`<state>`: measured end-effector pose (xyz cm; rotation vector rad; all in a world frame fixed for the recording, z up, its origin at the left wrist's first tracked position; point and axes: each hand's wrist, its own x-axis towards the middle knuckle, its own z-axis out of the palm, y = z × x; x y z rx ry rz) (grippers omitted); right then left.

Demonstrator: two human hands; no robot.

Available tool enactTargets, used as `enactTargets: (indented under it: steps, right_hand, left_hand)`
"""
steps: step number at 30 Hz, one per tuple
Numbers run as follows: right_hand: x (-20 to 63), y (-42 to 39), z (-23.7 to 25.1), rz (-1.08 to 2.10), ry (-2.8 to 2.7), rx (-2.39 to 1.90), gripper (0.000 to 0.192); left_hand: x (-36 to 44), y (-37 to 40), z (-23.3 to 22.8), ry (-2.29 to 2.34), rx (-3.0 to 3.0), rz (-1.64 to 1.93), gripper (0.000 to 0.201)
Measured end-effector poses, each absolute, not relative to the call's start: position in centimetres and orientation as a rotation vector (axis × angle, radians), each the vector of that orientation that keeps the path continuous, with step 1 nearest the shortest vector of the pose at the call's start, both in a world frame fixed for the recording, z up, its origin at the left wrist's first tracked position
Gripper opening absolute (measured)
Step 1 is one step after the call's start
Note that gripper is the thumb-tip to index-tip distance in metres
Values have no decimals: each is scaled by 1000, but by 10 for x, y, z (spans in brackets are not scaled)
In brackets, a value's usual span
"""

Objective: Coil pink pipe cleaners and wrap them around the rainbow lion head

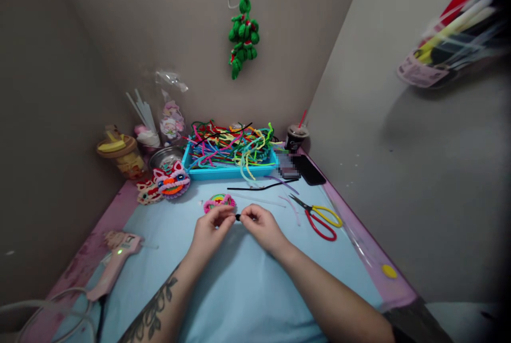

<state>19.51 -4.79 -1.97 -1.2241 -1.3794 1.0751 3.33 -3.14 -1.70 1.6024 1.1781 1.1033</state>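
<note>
Near the middle of the table, my left hand (213,226) and my right hand (263,226) meet fingertip to fingertip. Both pinch a small fuzzy black piece of pipe cleaner (238,217), mostly covered by the fingers. Just behind my left fingers lies a pink, green and yellow pipe-cleaner piece (219,202), partly hidden. A long black pipe cleaner (261,188) and several thin purple strips (294,210) lie beyond my hands. To the right rest open-bladed scissors (315,216) with one red and one yellow handle.
A blue tray (227,174) of colourful pipe cleaners stands at the back. Lion-head crafts (172,181), a metal bowl (165,157) and a lidded cup (123,154) are left. A corded pink glue gun (114,268) lies front left. A phone (309,169) and drink (295,136) are back right.
</note>
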Motion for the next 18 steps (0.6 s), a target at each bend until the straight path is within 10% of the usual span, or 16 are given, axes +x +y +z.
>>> enactTargets:
  steps: [18]
  right_hand:
    - [194,-49,-24,1173,-1193,-1189,22]
  left_hand:
    - [-15,8,-19,1523,1531,1031,25]
